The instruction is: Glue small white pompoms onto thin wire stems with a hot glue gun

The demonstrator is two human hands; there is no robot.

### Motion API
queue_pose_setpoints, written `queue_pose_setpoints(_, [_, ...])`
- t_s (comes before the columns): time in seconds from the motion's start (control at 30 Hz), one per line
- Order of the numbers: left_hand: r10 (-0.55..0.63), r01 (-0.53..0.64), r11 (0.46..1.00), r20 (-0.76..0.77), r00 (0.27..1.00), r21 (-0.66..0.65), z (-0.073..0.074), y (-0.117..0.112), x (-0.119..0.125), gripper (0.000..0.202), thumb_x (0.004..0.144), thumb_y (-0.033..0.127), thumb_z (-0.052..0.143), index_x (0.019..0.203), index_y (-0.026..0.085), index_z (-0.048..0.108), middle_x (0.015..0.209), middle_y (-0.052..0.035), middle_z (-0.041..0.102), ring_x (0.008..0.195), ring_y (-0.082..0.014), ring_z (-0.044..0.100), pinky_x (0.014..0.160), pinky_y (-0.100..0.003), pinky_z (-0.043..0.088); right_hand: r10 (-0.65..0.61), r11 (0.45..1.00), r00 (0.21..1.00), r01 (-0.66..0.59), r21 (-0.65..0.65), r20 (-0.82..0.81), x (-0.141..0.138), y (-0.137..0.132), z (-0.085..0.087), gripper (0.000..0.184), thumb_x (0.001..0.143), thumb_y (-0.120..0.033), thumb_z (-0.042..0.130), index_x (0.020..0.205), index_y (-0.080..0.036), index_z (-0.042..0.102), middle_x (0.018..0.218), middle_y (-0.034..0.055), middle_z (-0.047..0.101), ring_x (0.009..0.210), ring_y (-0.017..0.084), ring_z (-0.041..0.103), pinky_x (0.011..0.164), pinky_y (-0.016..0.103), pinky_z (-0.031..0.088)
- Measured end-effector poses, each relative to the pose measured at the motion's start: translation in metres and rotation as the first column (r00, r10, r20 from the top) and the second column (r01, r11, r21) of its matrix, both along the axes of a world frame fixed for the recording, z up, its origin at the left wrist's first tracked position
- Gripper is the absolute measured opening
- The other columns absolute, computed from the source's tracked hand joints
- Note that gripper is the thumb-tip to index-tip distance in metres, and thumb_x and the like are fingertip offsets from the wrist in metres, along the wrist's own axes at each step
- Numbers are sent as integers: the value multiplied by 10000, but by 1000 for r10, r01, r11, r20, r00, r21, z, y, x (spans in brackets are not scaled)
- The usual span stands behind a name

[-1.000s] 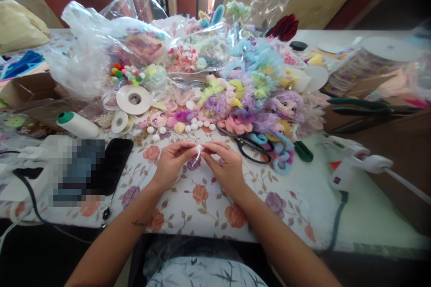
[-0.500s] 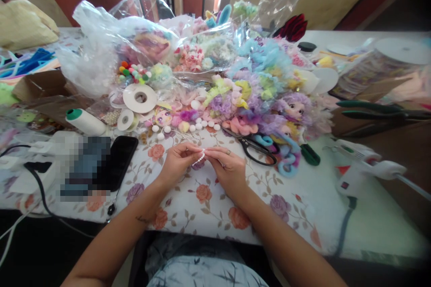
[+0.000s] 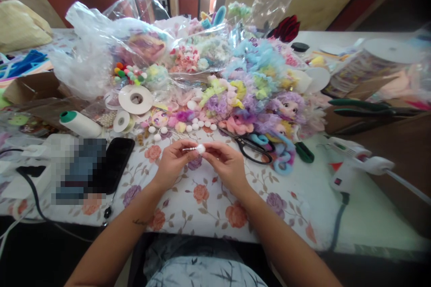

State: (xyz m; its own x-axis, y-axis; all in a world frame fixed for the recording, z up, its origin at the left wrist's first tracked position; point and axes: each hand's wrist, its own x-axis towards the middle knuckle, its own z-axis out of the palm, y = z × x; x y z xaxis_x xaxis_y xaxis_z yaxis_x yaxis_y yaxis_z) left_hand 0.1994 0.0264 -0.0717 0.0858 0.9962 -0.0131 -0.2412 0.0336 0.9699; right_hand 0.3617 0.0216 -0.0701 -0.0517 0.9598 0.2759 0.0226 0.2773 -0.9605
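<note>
My left hand (image 3: 173,161) and my right hand (image 3: 226,163) meet over the flowered tablecloth, fingertips closed in a pinch. Between them is a round white ball (image 3: 201,149), with a short string of small white beads (image 3: 190,149) running from it toward my left fingers. Left finger and thumb grip the beads near the ball; those of my right hand press on the ball's right side. How ball and string join is too small to make out. Several similar white balls (image 3: 201,123) lie just beyond my hands, beside a doll-face piece (image 3: 159,119).
Black-handled scissors (image 3: 255,151) lie to the right, with a glue gun (image 3: 350,157) farther out. At left are a black phone (image 3: 116,163), a thread cone (image 3: 79,124) and a ribbon spool (image 3: 145,100). Pastel ruffled fabric (image 3: 259,65) and plastic bags (image 3: 90,49) pile up behind.
The bead string slanted down between my fingertips before; now it points left, and a white ball shows between my hands. The view has shifted slightly to the right.
</note>
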Motion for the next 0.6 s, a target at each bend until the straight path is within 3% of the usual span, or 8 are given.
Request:
queue_pose_setpoints(0.2, [55,-42,993,-124,991,108,3,-1,1,253,646,286,823,847,172,720,876,-50,719,788,-170,668,704,-284,556,19,1000,1000,-19,22,6,0,0,1,133,782,-245,726,912,-222,739,948,45,699,814,173,677,757,305,583])
queue_pose_setpoints(0.4, [80,-41,979,-191,978,200,0,-2,1,179,730,246,766,900,197,735,909,-42,731,825,-163,677,728,-273,561,28,999,999,-28,-26,-16,2,2,2,145,810,-249,701,948,-243,745,914,33,719,794,170,679,743,306,571])
queue_pose_setpoints(0.6, [149,-45,932,-265,953,361,-8,-3,0,83,751,222,749,830,221,774,901,-54,746,859,-186,683,792,-314,552,-10,998,998,6,70,57,2,3,-1,107,803,-230,695,862,-262,779,894,34,715,812,180,664,758,322,561])
